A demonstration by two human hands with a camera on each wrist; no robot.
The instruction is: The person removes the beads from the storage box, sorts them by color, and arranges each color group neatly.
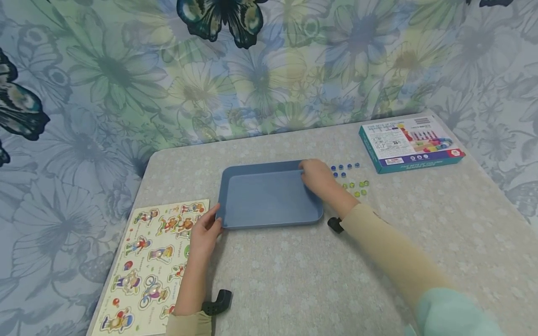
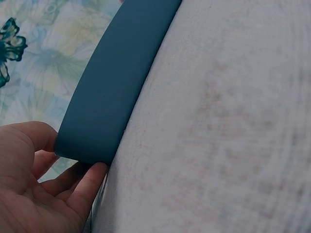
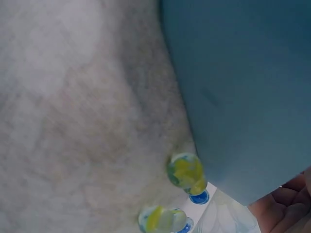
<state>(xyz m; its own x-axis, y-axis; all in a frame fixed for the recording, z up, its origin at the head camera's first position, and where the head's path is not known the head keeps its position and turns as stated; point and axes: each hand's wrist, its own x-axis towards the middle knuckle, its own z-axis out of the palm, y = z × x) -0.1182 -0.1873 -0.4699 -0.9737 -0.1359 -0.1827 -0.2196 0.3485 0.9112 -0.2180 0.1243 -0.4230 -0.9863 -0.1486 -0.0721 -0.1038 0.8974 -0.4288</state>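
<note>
A blue-grey rectangular tray [image 1: 269,198] with raised sides lies on the table in the head view, its inside bare. At its near left corner, my left hand [image 1: 203,235] grips the edge. The left wrist view shows the thumb and fingers of this left hand [image 2: 53,179] around the corner of the tray [image 2: 97,102]. Across at the far right corner, my right hand [image 1: 318,177] holds the rim, fingers bent over it. In the right wrist view, part of the right hand [image 3: 286,208] shows by the tray's corner, its fingertips out of sight.
Several blue glass marbles [image 1: 350,166] and yellow-green marbles [image 1: 363,192] lie right of the tray, close to my right forearm. A boxed set [image 1: 412,142] sits at the back right. A picture puzzle board [image 1: 145,275] lies left, partly under my left arm. Patterned fabric [image 1: 269,84] hangs behind.
</note>
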